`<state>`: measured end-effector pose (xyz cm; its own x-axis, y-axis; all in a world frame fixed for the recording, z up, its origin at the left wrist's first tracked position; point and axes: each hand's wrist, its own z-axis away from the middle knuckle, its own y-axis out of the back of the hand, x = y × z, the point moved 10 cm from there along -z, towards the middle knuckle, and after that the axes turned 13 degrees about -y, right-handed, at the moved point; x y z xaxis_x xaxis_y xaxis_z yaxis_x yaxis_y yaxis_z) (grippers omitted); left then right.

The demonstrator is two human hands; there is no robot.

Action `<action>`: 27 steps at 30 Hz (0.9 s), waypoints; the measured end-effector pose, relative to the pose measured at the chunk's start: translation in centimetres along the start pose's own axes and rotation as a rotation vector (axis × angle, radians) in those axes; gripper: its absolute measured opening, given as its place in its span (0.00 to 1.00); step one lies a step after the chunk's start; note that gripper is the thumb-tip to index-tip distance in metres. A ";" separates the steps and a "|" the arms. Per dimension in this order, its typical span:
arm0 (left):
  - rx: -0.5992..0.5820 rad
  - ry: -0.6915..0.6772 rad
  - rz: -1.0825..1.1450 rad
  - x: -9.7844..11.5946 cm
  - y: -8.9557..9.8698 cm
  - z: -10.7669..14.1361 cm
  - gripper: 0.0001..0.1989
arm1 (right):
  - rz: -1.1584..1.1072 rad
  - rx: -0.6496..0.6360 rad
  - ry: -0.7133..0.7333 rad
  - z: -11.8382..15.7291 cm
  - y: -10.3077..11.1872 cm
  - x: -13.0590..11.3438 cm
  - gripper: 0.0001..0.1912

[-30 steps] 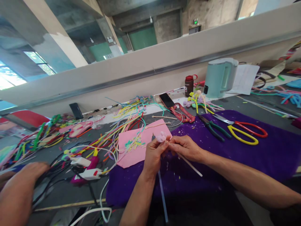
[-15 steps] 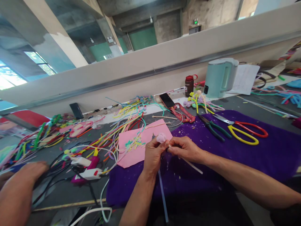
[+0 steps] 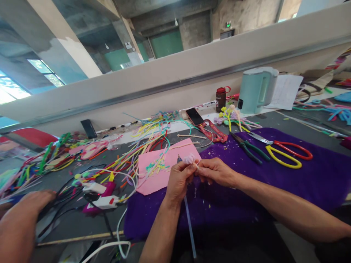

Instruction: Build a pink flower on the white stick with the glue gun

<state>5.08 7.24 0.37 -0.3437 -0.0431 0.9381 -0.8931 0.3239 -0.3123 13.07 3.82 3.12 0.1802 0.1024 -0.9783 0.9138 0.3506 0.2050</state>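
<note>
A small pale lilac pipe-cleaner flower (image 3: 189, 158) sits at the fingertips of my left hand (image 3: 177, 179), which is closed on it. My right hand (image 3: 219, 171) meets it from the right, thumb and fingers pinching the pale pipe-cleaner stem (image 3: 196, 166) just below the bloom. Past my left fingers pokes a dark pointed tip (image 3: 179, 159). A translucent glue stick (image 3: 189, 223) extends below the same hand; whatever lies between tip and stick is hidden by the hand.
Beneath my hands lies a purple cloth (image 3: 233, 208), with pink paper (image 3: 145, 184) holding clippings. Scissors (image 3: 287, 149) and green-handled pliers (image 3: 249, 148) rest at right. Behind stand a kettle (image 3: 252, 91) and bottle (image 3: 221, 100). Another person's arm (image 3: 24, 219) reaches in at left, near cables.
My right fingers have shifted their pinch on the stem. Its loose end, which stuck out to the lower right, is now mostly hidden. The flower looks slightly turned.
</note>
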 end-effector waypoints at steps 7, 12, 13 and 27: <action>0.013 -0.084 0.068 0.9 -0.4 -0.2 0.09 | -0.051 0.030 -0.020 0.0 0.2 0.2 0.13; -0.030 -0.071 0.050 0.7 -0.6 -0.2 0.11 | -0.045 0.054 -0.003 0.0 0.5 -0.2 0.12; -0.029 -0.058 0.039 0.5 -0.5 -0.2 0.12 | -0.030 0.046 0.000 0.0 0.4 -0.2 0.13; 0.016 -0.169 -0.011 1.6 -0.3 -0.2 0.11 | -0.053 0.028 0.012 0.1 0.1 0.0 0.12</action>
<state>4.83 7.32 1.97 -0.3768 -0.2056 0.9032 -0.9011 0.3071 -0.3060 13.19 3.80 3.19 0.1265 0.0957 -0.9873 0.9318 0.3298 0.1514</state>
